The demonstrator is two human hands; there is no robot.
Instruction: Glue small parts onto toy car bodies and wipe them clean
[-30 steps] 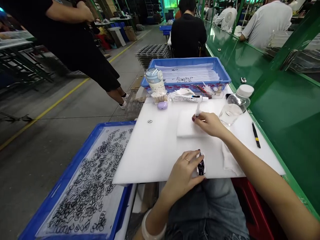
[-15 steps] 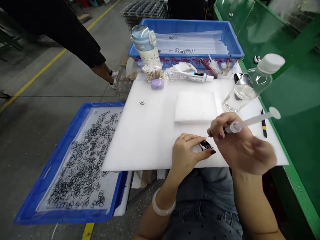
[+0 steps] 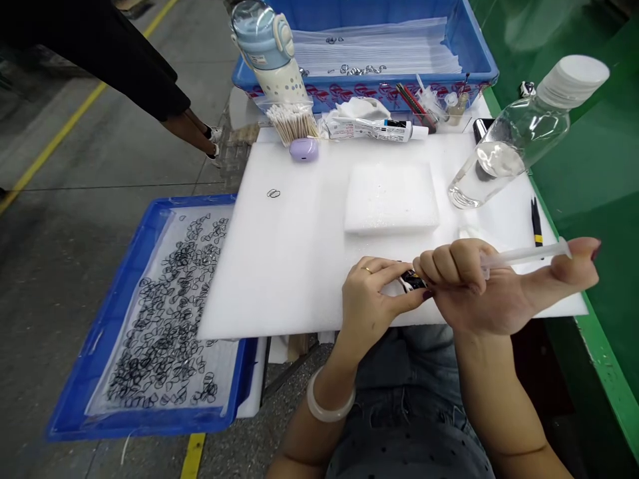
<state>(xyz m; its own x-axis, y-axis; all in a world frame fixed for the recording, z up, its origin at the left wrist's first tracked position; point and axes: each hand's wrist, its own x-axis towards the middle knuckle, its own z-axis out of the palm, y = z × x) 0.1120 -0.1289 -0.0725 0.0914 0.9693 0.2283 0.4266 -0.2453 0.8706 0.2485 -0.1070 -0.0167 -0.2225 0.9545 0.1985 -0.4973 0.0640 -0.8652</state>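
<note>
My left hand (image 3: pixel 372 296) pinches a small, shiny black-and-white part (image 3: pixel 412 280) between thumb and fingertips, low over the front of the white foam board (image 3: pixel 284 279). What kind of part it is I cannot make out. Wrapped in the fingers of my right hand (image 3: pixel 489 286) is a clear plastic syringe (image 3: pixel 526 256), its plunger pointing right with my thumb against the end. The syringe's tip is hidden behind my fingers, close beside the black-and-white part. A white foam block (image 3: pixel 391 199) lies just beyond both hands.
A clear bottle (image 3: pixel 522 143) and tweezers (image 3: pixel 536 223) are at the right. Behind stand a cup (image 3: pixel 274 60), cotton swabs (image 3: pixel 292 122), a purple case (image 3: pixel 304 150), a tube (image 3: pixel 369 129) and a blue bin (image 3: pixel 349 83). A blue tray (image 3: pixel 134 259) of thin black loops sits left. A person's legs (image 3: pixel 192 126) are beyond.
My right hand has turned, its fingers now closed round the syringe and its thumb swung out to the plunger's end. My left hand keeps its pinch. The view has tilted downward.
</note>
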